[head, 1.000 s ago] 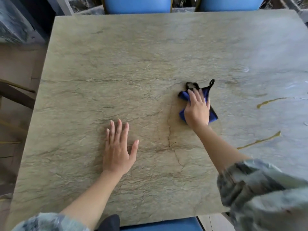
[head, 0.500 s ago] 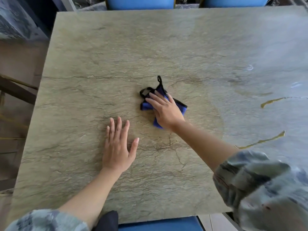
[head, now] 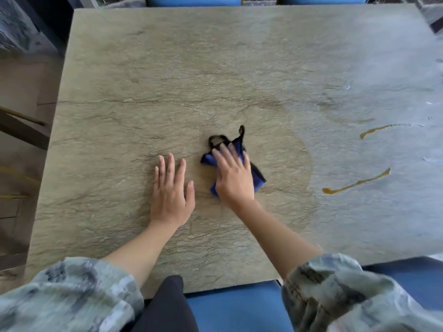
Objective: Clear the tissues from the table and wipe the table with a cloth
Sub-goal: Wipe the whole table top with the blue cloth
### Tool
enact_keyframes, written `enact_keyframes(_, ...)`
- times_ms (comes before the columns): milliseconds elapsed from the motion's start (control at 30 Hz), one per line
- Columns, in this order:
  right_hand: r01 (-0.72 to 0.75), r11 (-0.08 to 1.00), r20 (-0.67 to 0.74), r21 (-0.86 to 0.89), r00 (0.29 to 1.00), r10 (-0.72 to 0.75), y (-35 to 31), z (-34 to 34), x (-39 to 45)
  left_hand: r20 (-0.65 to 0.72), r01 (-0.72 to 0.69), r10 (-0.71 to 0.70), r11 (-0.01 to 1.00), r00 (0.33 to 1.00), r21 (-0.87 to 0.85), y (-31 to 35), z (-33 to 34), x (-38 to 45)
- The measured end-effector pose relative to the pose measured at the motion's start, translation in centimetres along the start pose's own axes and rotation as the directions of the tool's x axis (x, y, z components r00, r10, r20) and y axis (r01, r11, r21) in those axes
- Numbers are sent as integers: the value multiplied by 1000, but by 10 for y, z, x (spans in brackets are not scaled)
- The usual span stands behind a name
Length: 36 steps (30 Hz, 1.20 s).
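Stone worktop (head: 215, 68): wiping underway; your right hand (head: 233, 177) pressed flat on blue cloth (head: 259, 179), left hand (head: 171, 191) spread beside. Next: amber streaks (head: 357, 183) rightward.

A dining spot, likely an eatery. A stone-look counter (head: 215, 68) has blue chairs (head: 191, 0) at 12 and 6 o'clock.

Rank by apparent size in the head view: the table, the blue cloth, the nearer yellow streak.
1. table, by far the largest.
2. blue cloth, partly hidden under the right hand.
3. nearer yellow streak: about as long as the cloth, much thinner.
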State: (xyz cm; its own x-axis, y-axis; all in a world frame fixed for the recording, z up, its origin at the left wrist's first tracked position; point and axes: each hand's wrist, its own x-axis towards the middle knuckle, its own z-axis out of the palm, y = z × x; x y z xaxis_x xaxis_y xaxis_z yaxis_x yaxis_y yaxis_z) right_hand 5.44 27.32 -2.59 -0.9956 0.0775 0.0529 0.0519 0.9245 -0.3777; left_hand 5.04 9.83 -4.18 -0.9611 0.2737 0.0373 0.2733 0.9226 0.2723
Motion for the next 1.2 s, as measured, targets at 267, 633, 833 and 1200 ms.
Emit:
enact_keyframes(267, -47, 998, 21, -47, 999, 48, 82, -37, -118, 6, -7, 7, 1000, 1000, -4, -1, 0, 0)
enact_keyframes(633, 258, 964, 76, -72, 965, -253, -14, 2, -132, -9, -36, 35, 997, 999, -63, -1, -2, -1)
enact_keyframes(833, 709, 703, 319, 54, 655, -685, 13, -5, -158, -11, -58, 58, 990, 998, -126, -6, -2, -1)
enact_keyframes(1200, 209, 975, 213, -69, 958, -190, 139, -71, -140, 327, 106, -142, 986, 934, 125, 14, -17, 8)
